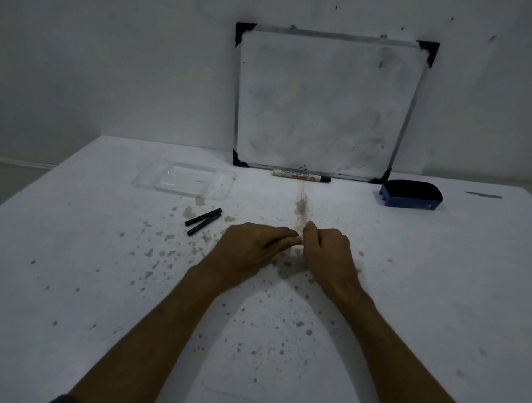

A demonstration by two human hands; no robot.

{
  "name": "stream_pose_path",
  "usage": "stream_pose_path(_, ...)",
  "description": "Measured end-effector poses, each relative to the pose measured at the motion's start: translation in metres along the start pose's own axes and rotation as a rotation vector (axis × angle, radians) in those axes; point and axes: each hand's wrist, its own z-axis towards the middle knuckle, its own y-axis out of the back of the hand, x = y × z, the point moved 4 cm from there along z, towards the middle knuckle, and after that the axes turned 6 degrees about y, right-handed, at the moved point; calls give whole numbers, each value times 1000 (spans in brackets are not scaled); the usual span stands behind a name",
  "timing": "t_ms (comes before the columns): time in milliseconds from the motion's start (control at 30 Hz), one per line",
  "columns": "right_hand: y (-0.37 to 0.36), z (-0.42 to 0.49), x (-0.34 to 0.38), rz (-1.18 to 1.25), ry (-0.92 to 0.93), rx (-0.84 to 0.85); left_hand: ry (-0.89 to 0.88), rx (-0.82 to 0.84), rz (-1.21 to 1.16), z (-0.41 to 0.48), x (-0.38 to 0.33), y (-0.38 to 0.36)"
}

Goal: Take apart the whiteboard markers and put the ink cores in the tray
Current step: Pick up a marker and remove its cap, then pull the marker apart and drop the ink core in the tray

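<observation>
Left hand [253,247] and right hand [325,247] are clenched together on a mostly hidden marker [299,240], probably to pull it apart. Two black cores [203,221] lie beside the empty tray [142,179], not yet inside.

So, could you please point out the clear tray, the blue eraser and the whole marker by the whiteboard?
clear tray [225,189]: head view, right rim.
blue eraser [411,195]: head view, body middle.
whole marker [300,176]: head view, labelled barrel.
</observation>
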Motion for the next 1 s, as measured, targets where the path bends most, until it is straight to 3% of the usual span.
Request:
stream_pose_path(100,3,-1,6,29,142,-60,202,193,-313,1,2,-1)
stream_pose_path(233,10,3,16,85,245,-64,322,280,-394,5,11,7)
stream_pose_path(367,48,12,-8,171,84,-262,515,184,-607,-11,49,26)
stream_pose_path(467,43,15,-18,-83,-24,-40,572,228,-747,-10,51,23)
stream_pose_path(567,24,14,-11,-139,32,96,549,287,-925,-7,34,7)
stream_pose_path(733,13,8,-4,-162,185,158,556,171,-1024,-3,28,5)
stream_pose_path(1000,16,5,-7,-248,120,135,605,-45,-1153,4,32,10)
